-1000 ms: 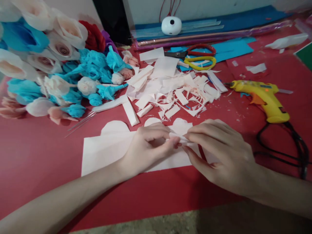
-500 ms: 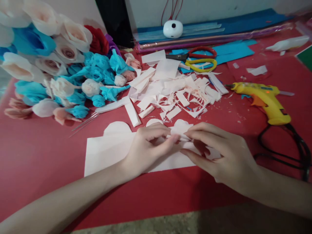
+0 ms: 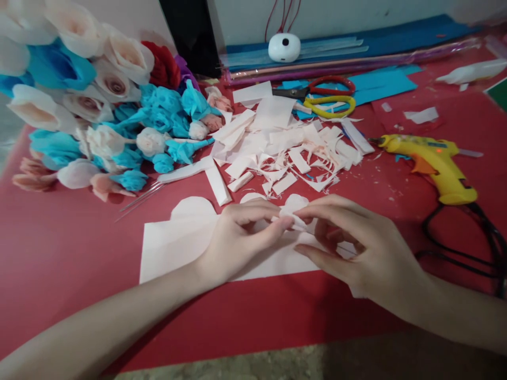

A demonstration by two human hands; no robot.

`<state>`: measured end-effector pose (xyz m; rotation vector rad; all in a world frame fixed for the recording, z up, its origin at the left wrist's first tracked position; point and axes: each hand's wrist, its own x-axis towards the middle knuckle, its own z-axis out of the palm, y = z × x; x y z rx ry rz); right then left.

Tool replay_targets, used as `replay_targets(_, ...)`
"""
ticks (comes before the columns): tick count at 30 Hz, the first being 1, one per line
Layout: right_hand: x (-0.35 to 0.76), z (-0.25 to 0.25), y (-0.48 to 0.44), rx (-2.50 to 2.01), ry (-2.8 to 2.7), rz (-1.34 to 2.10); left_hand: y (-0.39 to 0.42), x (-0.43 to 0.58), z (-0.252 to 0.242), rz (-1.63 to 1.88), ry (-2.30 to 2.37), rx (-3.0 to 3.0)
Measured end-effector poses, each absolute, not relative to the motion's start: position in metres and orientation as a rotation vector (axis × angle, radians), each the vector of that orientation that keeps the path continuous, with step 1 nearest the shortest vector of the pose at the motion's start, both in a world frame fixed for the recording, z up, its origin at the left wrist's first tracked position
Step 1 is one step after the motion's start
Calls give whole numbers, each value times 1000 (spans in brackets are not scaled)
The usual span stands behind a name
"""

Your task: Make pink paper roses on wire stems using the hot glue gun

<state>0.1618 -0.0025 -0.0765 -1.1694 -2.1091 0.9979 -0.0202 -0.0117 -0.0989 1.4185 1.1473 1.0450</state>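
Observation:
My left hand (image 3: pixel 245 232) is closed, with thumb and forefinger pinching a small rolled piece of pale paper (image 3: pixel 293 217). My right hand (image 3: pixel 364 243) is at the other end of that piece; its forefinger touches the paper while the thumb is held apart below. A thin dark line shows beneath the right fingers; I cannot tell what it is. Under both hands lies a large pale paper sheet (image 3: pixel 170 248). Rounded paper petals (image 3: pixel 193 207) lie along its far edge, partly covered by my hands.
Paper scraps (image 3: pixel 285 140) are heaped beyond my hands, near scissors (image 3: pixel 330 105). A yellow glue gun (image 3: pixel 431 158) with a black cord (image 3: pixel 487 232) lies at right. Paper flowers (image 3: pixel 119 126) crowd the left, near thin metal wires (image 3: pixel 138 200). A white device (image 3: pixel 284 47) is at the back.
The right thumb has parted a little more from the forefinger, and the rolled paper has turned slightly. The whole view has shifted a little to the right.

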Motion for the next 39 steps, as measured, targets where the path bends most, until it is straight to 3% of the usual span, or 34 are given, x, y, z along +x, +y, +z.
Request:
replay_targets(11, 164, -65, 2, -968, -2079, 873, -11, -22, -97, 941, 1194, 1427)
replay_targets(18, 181, -46, 9, -1075, -1916, 1074, -11, -21, -96, 979, 1202, 1447)
replay_targets(24, 191, -39, 26, -1330, -1873, 524, -11, -21, -94, 947, 1221, 1484)
replay_targets(31, 193, -61, 54, -1252, -1884, 625, -12, -23, -95, 901, 1248, 1518)
replay_targets(39, 200, -72, 67, -1327, -2100, 207, -10, -18, -91, 939, 1276, 1506)
